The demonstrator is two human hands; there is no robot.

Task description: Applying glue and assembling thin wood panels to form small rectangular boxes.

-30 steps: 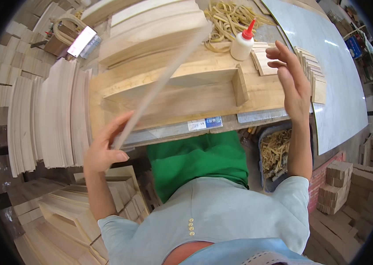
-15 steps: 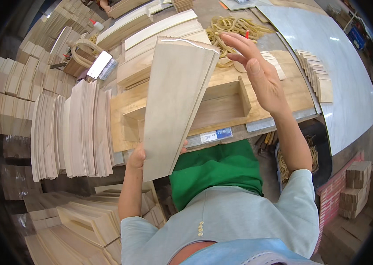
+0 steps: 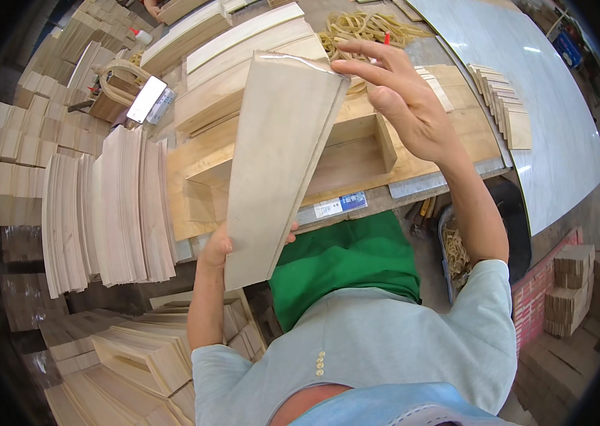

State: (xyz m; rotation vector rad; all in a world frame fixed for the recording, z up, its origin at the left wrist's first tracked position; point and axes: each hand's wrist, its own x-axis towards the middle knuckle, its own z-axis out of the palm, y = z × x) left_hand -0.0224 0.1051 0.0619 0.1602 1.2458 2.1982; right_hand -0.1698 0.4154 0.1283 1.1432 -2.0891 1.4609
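Note:
A long pale wooden board (image 3: pixel 275 163) is raised in front of me, its far end tilted up. A wet white line, glue-like, runs along that far end. My left hand (image 3: pixel 217 247) grips the board near its lower end, thumb on the left side and fingertips showing at the right edge. At the far right corner, my right hand (image 3: pixel 413 106) has its fingers apart, the index fingertip at or against the corner. Behind the board, an open rectangular wooden frame (image 3: pixel 385 145) lies on a wooden work board (image 3: pixel 470 135); the raised board hides part of it.
Stacked thin boards (image 3: pixel 129 206) stand at the left, with more planks (image 3: pixel 243 53) at the back. A glue bottle (image 3: pixel 142 35), a white-topped box (image 3: pixel 147 99), yellowish bands (image 3: pixel 364 30) and small wooden pieces (image 3: pixel 502 106) lie around. A dark bin (image 3: pixel 516 213) sits below right.
My right hand has moved left and in to the board's far corner, its index finger reaching the edge. The left hand keeps its grip. The whole view has shifted slightly.

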